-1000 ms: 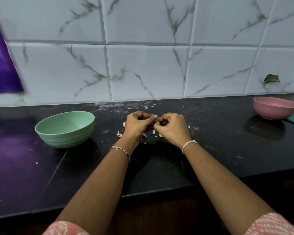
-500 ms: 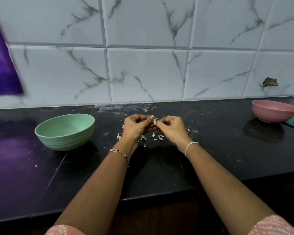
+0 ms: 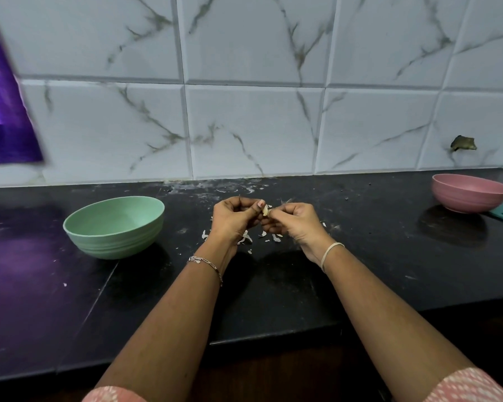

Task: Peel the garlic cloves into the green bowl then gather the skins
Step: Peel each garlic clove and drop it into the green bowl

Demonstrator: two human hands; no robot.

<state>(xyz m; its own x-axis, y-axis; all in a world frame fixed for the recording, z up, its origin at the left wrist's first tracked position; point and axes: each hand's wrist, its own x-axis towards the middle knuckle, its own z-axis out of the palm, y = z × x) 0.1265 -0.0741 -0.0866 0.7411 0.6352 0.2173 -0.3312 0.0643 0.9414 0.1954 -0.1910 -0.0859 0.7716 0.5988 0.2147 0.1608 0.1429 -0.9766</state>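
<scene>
- Both hands have barely shifted since a second ago; more pale clove shows now.
- Green bowl (image 3: 114,240), well left of them, shows no cloves in its visible inside.
- Left hand (image 3: 234,220) pinches the garlic clove (image 3: 265,210); right hand (image 3: 295,224) picks at its skin, so peeling looks midway.
- Skins (image 3: 246,238) lie scattered beneath, ungathered.
- Pink bowl (image 3: 471,195) stands far right, clear of the work.

Light was dim, cool, even. On glossy black stone counter (image 3: 375,271): soft reflections, purple cast at its left end, smeared purple blur above that. Behind it, white veined wall tiles (image 3: 244,126) bowed toward frame edges.
</scene>
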